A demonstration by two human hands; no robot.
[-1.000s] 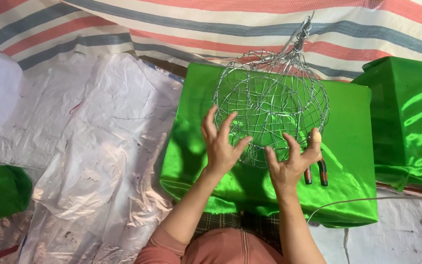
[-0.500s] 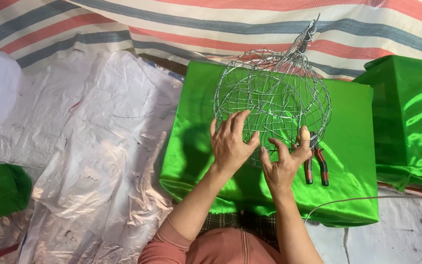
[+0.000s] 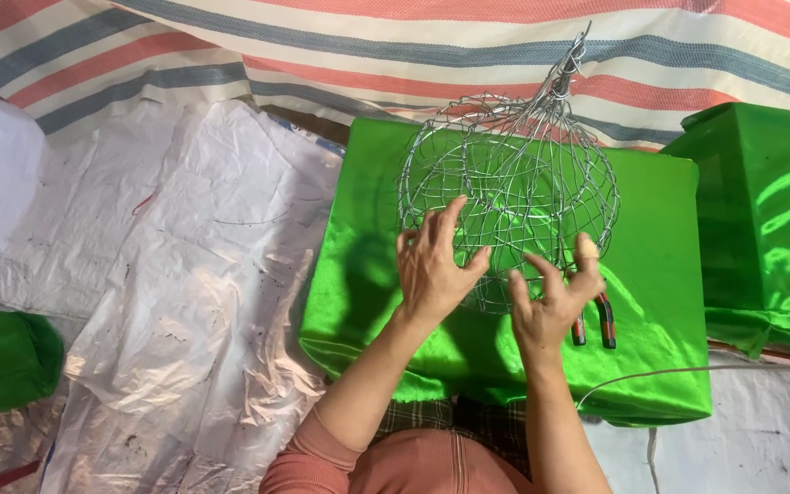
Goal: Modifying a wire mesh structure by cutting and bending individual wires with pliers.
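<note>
Down near me, my left hand (image 3: pixel 433 267) presses its spread fingers against the near side of the rounded silver wire-mesh basket (image 3: pixel 507 203), palm laid on the weave without closing around any strand. My right hand (image 3: pixel 552 297) sits just beside it, fingers curled into the lower mesh and hooked on the wires, thumb raised against the basket's right side. That basket stands on the shiny green satin-covered block (image 3: pixel 660 274) in front of me, its twisted wire stem pointing away from me and slightly right. Red-and-black-handled pliers (image 3: pixel 593 320) lie on the green cloth just right of my right hand, partly hidden by it. A thin white wire (image 3: pixel 651 375) curves along the block's near edge. Left spreads a crumpled white plastic sheet (image 3: pixel 185 274). Beyond everything hangs a red, blue and cream striped tarpaulin (image 3: pixel 368 46), and another green satin block (image 3: pixel 770 210) sits at the right.
</note>
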